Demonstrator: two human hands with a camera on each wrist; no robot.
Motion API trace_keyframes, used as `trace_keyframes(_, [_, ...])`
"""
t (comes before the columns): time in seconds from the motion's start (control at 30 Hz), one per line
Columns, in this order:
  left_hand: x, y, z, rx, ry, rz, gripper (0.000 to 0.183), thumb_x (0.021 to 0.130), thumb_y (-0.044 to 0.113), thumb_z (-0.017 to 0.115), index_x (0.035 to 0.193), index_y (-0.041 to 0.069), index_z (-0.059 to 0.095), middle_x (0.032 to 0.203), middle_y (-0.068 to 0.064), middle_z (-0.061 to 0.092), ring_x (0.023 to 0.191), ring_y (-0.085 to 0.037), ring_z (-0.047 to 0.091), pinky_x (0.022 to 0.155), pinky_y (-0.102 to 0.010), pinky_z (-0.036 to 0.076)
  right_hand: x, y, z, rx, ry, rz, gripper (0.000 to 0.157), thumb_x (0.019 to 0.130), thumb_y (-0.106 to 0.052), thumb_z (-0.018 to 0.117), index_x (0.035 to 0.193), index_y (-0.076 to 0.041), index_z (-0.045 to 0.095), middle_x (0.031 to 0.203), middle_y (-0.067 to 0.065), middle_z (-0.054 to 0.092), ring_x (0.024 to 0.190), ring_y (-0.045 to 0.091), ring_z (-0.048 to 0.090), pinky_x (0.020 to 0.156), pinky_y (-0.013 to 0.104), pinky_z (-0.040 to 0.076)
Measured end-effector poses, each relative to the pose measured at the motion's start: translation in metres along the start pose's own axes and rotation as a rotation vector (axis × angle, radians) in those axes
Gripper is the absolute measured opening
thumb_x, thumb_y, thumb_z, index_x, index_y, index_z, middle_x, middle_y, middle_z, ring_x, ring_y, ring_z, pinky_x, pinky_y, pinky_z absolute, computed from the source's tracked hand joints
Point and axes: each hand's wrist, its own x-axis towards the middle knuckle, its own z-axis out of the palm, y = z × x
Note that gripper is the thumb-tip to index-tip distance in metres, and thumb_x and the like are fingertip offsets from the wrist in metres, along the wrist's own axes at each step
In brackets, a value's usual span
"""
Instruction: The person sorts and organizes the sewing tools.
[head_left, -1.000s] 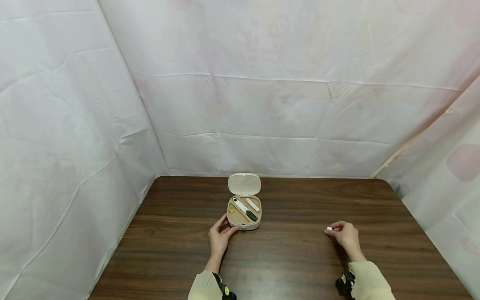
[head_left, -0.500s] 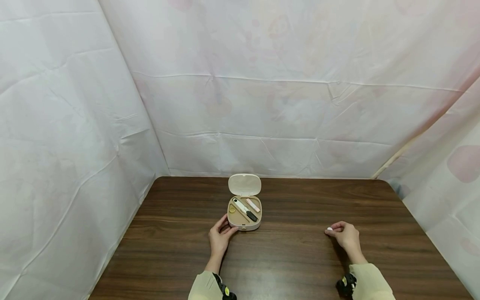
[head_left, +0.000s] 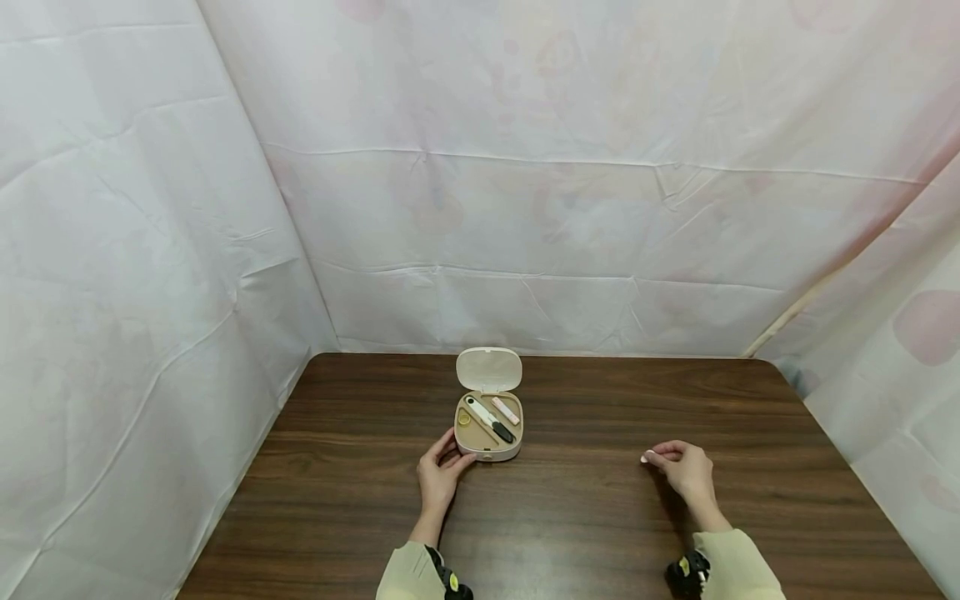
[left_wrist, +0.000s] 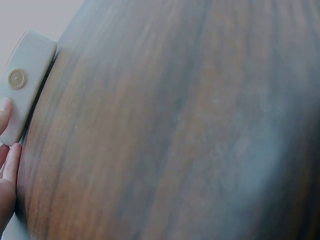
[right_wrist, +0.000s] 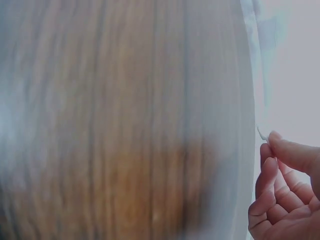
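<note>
A small cream jewelry box (head_left: 489,455) stands with its lid (head_left: 489,368) up, left of the table's middle. My left hand (head_left: 438,483) holds its front left corner, thumb on the front face and fingers along the left side. In the left wrist view a round button marks the box's front (left_wrist: 16,79). Inside lie a gold ring (head_left: 464,420), a long white-and-black tool (head_left: 489,419) and a pink stick (head_left: 506,409). To the right, my right hand (head_left: 690,472) pinches a small white piece (right_wrist: 261,133) between thumb and forefinger; a thin curved end sticks out, its kind unclear.
The dark wooden table (head_left: 570,517) has rounded far corners. White cloth (head_left: 480,208) hangs behind it and on both sides. A black wrist camera (head_left: 686,575) sits at my right cuff, another (head_left: 453,586) at my left.
My right hand has shifted slightly left, and the white piece in its fingertips shows at a different angle, less of it in sight. The left hand and the box stay put.
</note>
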Motion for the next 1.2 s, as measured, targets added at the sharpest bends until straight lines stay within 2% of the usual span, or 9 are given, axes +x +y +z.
trace_keyframes(0.2, [0.003,-0.015,-0.001,0.027,-0.003,0.030,0.056,0.061,-0.009,0.075,0.113,-0.011,0.054,0.098,-0.028,0.058,0.090,-0.038,0.055,0.072,-0.041,0.053,-0.004,-0.012,0.005,0.041,0.000,-0.013,0.019,0.075,-0.018,0.071,0.079,0.000,0.066,0.063,0.003,0.064,0.052,0.014,0.056,0.041,0.021,0.042])
trace_keyframes(0.47, [0.001,-0.008,0.000,-0.030,0.016,0.000,0.054,0.061,-0.014,0.072,0.113,-0.011,0.055,0.100,-0.030,0.057,0.092,-0.043,0.052,0.075,-0.052,0.047,-0.009,-0.031,0.015,0.076,0.007,-0.045,0.017,0.076,-0.017,0.071,0.079,-0.002,0.067,0.065,0.006,0.065,0.048,0.008,0.049,0.040,0.020,0.039])
trace_keyframes(0.77, [0.005,-0.022,-0.001,0.013,0.019,-0.005,0.055,0.061,-0.007,0.075,0.114,-0.004,0.058,0.100,-0.024,0.059,0.092,-0.036,0.055,0.075,-0.039,0.052,-0.015,-0.052,0.029,0.172,-0.032,-0.043,0.015,0.076,-0.014,0.071,0.080,0.001,0.067,0.066,0.008,0.065,0.050,0.013,0.055,0.039,0.020,0.041])
trace_keyframes(0.9, [0.005,-0.022,-0.001,0.015,0.021,-0.005,0.055,0.061,-0.007,0.075,0.114,-0.004,0.058,0.100,-0.024,0.060,0.093,-0.036,0.055,0.075,-0.039,0.052,-0.018,-0.061,0.037,0.211,-0.051,-0.043,0.014,0.076,-0.012,0.070,0.080,0.001,0.067,0.068,0.009,0.066,0.053,0.019,0.058,0.041,0.020,0.043])
trace_keyframes(1.2, [0.003,-0.020,-0.001,0.023,0.021,-0.004,0.055,0.062,-0.005,0.076,0.114,-0.004,0.058,0.102,-0.024,0.059,0.093,-0.036,0.055,0.075,-0.041,0.052,-0.024,-0.077,0.055,0.258,-0.066,-0.065,0.012,0.074,-0.011,0.072,0.077,0.000,0.068,0.066,0.008,0.066,0.054,0.019,0.059,0.042,0.020,0.043])
